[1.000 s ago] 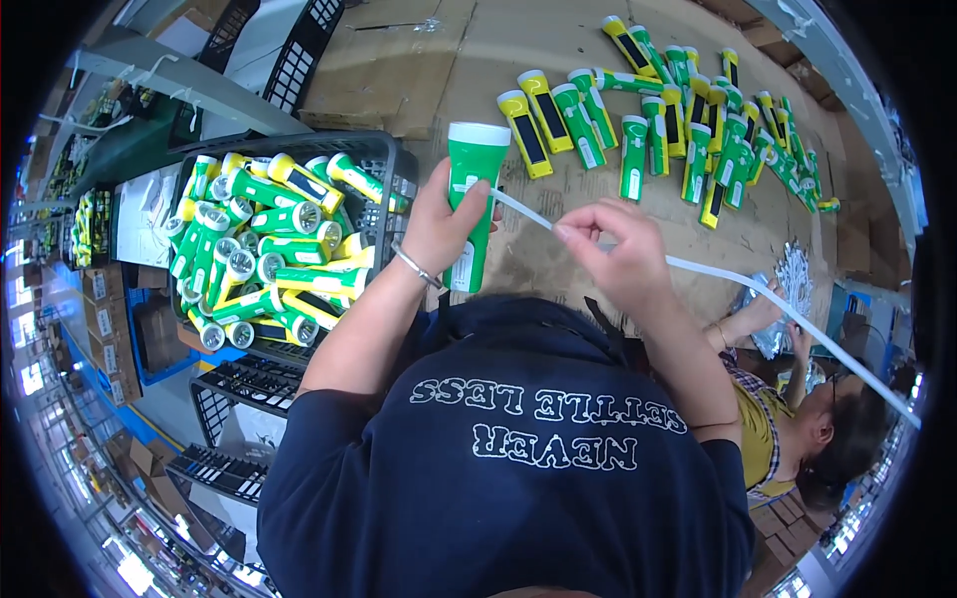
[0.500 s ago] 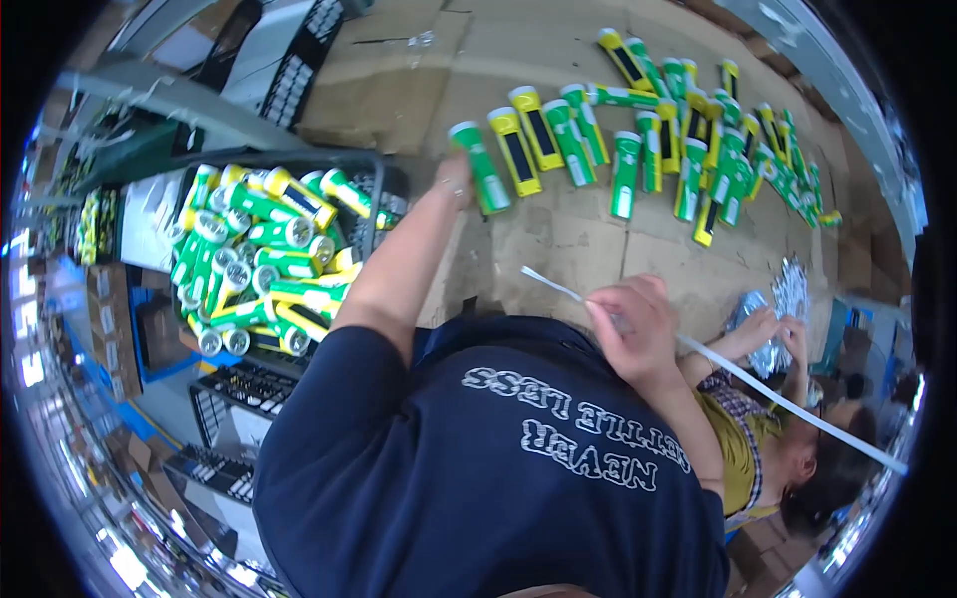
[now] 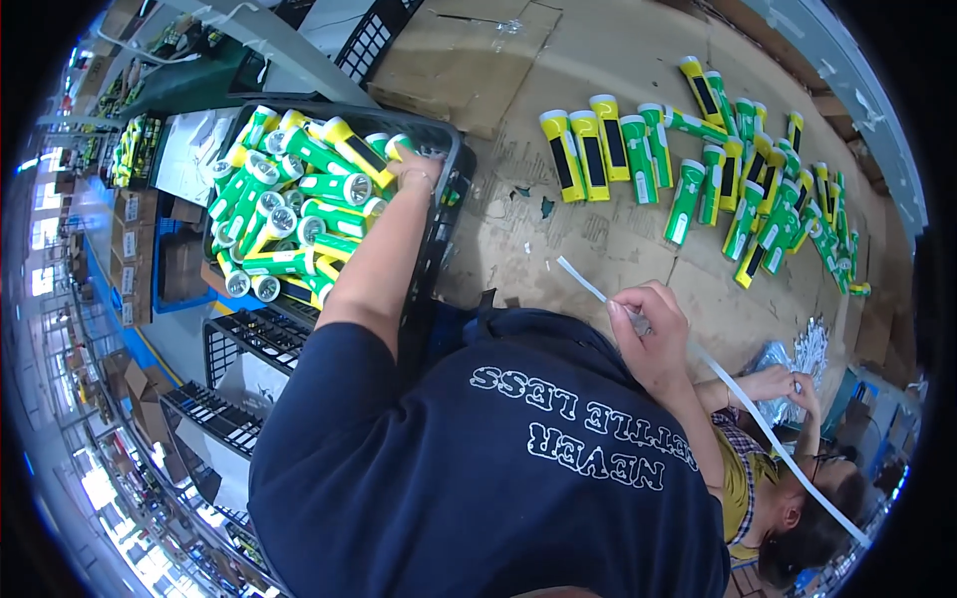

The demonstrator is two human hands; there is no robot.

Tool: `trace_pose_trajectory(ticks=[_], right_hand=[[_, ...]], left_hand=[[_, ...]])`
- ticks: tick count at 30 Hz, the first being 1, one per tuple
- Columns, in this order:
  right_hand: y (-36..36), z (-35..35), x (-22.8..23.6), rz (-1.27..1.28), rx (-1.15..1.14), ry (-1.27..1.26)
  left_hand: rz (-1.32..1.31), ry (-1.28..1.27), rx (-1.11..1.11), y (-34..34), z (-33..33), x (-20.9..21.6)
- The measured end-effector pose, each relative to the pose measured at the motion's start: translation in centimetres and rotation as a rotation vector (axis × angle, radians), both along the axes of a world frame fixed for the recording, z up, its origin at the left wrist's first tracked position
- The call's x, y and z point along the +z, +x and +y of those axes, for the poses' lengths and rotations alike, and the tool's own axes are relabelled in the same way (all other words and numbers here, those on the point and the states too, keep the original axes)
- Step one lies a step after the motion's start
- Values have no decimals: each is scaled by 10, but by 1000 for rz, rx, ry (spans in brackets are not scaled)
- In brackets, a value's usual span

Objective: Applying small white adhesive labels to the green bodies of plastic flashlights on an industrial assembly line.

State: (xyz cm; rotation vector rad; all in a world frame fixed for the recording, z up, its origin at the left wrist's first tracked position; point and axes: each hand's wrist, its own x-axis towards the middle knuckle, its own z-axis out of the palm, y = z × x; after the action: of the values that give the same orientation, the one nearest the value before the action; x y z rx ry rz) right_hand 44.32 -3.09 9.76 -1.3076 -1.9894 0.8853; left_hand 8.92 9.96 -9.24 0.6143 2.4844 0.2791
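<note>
My left hand (image 3: 415,171) is at the right side of a black crate (image 3: 456,164) heaped with green and yellow flashlights (image 3: 324,186). Its fingers are closed about a flashlight (image 3: 398,145) near the crate's rim, and the hand partly hides it. Over the table's front part, my right hand (image 3: 650,334) grips a long, thin white strip (image 3: 763,424). One short end sticks out past the fingertips, and the long tail runs down to the right. Ahead on the table lies a row of flashlights (image 3: 603,149), the leftmost few with dark panels facing up.
More flashlights (image 3: 768,204) lie piled at the right on the cardboard-covered table (image 3: 498,249). A co-worker (image 3: 758,468) at the right handles silvery items beside a bundle of white strips (image 3: 810,349). Black crates (image 3: 234,399) stand at the lower left, and a metal beam (image 3: 289,50) crosses the upper left.
My left hand has let go of a flashlight on the table, now lying dark panel up at the row's left end, and moved left into the crate. My right hand still grips the strip.
</note>
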Motion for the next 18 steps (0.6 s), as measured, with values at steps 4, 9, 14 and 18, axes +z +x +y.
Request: trace_pose_trajectory(ticks=[4,9,14,18], right_hand=[[-16,1,8,-1,37,18],[-27,11,2,154,-79,130],[-55,23,0,557,-66,-322],[-74,28,10,571,4,-413]], left_hand=[[-50,175,138,-25,-7,-23],[-268,1033,65,-59,-49,-20],[-903,926,-324,14,-67,132],[-929,868,-600,64,-87,153]])
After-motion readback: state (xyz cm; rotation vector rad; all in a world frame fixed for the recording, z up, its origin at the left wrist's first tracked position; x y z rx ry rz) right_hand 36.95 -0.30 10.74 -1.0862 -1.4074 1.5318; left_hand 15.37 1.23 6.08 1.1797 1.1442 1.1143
